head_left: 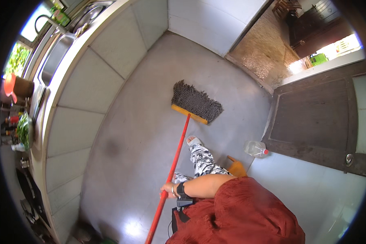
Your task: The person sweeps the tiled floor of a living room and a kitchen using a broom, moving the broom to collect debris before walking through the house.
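Note:
My right hand is closed around the red handle of a mop, about halfway down the visible pole. A black strap with a small box-like device is on that wrist, beside a bracelet. At the far end, the mop's orange-yellow bar carries a dark grey shaggy pad, spread out on the grey floor. The pole's near end runs out of the picture at the lower edge. My left hand is not in view. My slippered foot stands just behind the mop bar, right of the pole.
Along the left runs a tiled counter with a sink. By the right wall are a clear plastic jug with a red cap and a dark wooden door. An orange-yellow object is partly hidden behind my leg. A doorway opens at upper right.

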Motion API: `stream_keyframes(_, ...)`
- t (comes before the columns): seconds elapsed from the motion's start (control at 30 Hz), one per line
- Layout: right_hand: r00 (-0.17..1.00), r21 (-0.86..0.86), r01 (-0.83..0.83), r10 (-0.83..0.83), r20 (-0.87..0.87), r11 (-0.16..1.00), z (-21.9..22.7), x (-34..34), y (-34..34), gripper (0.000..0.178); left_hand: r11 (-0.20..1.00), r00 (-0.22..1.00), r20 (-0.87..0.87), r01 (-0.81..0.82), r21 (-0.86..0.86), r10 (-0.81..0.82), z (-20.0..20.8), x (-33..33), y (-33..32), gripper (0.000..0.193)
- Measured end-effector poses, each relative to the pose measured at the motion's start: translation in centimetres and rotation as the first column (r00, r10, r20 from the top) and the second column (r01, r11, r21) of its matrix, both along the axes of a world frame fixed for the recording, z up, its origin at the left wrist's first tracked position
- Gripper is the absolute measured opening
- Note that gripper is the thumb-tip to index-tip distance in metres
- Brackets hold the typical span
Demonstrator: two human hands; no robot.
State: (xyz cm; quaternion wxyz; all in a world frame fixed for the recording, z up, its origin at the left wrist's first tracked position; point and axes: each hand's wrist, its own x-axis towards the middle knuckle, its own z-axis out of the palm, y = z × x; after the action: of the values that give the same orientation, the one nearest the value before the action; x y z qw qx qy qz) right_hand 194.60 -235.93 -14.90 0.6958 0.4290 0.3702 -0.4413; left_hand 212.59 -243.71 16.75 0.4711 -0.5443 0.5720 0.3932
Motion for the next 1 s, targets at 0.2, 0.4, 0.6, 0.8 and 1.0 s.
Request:
stream_keyframes(0.2, 0.42, -0.163, -0.906, 0.789, -0.449, 0.39, -6.4, 0.0, 5.3, 0.006, 0.962, 0.921, -0.337, -0.245, -0.12, 0.193, -6.1, 2.4, 8.3, 0.027)
stream_keyframes(0.4, 0.091, -0.059, -0.995, 0.551, -0.829, 0.076, -8.8, -9.2, 3.1, 0.013, 0.915, 0.871, -0.334, -0.4, -0.055, 0.361, -8.5, -7.3, 9.7, 0.025)
stream_keyframes(0.6, -0.022, 0.205, -0.893, 0.415, -0.91, 0.402, -7.5, -26.5, -4.3, 0.011, 0.853, 0.701, -0.525, -0.512, 0.099, 0.482, -12.5, -18.3, 8.6, 0.023)
stream_keyframes(0.8, 0.362, 0.286, -0.412, 0.444, -0.82, 0.865, -3.8, -41.5, -6.0, 0.013, 0.865, 0.794, -0.344, -0.45, 0.222, 0.502, -13.4, -36.8, 5.7, 0.017)
stream_keyframes(1.0, 0.378, 0.422, -0.351, 0.539, -0.753, 0.836, -2.7, -46.5, -0.3, 0.012, 0.921, 0.872, -0.339, -0.26, 0.289, 0.353, -13.9, -40.9, 7.5, 0.013)
